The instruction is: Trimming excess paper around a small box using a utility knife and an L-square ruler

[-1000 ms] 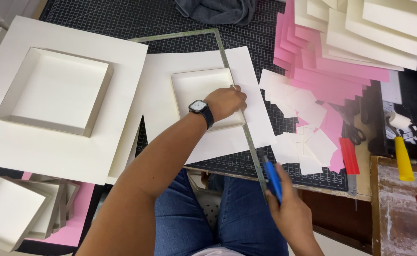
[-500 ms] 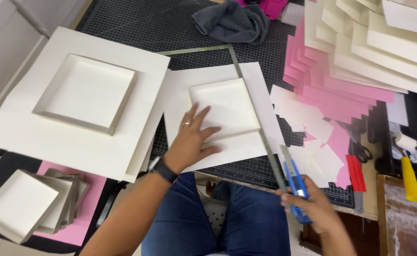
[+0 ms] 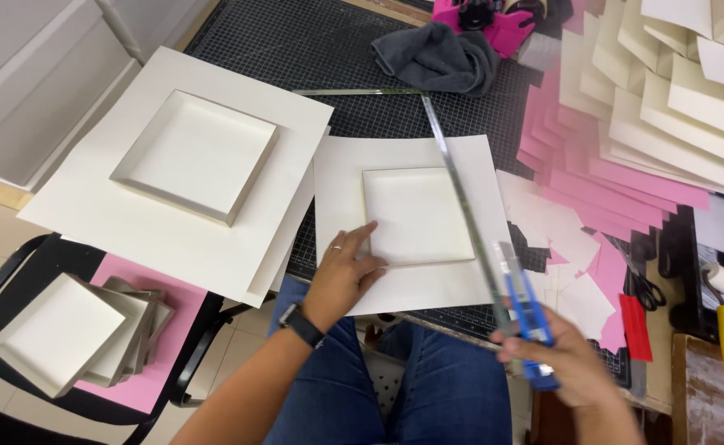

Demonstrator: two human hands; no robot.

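Head view, looking down at a black cutting mat [image 3: 329, 41] over the person's knees. The left hand [image 3: 341, 276] lies flat, fingers spread and clamped on nothing, pressing the lower left part of a cream paper sheet [image 3: 341, 177]. Its fingertips touch the left edge of a shallow white box [image 3: 418, 216] that sits in the middle of that sheet. A black watch [image 3: 300, 324] is on that wrist.

The right hand [image 3: 564, 358], at about 4 o'clock from the box, is closed around a blue knife [image 3: 527, 317] and pinches the near end of a metal ruler [image 3: 461, 185]. The ruler runs from that hand toward 11 o'clock, across the right side of the sheet, just beside the box's right edge.

At 9 o'clock from the box, a larger cream sheet [image 3: 90, 214] carries a second, bigger box [image 3: 197, 155]. At 7 o'clock, a stack of small boxes [image 3: 65, 330] rests on pink paper [image 3: 172, 317]. At 12 o'clock lies a grey cloth [image 3: 436, 58]. At 2 o'clock, cream and pink sheets [image 3: 625, 124] are fanned out, with paper scraps [image 3: 568, 247] below them.
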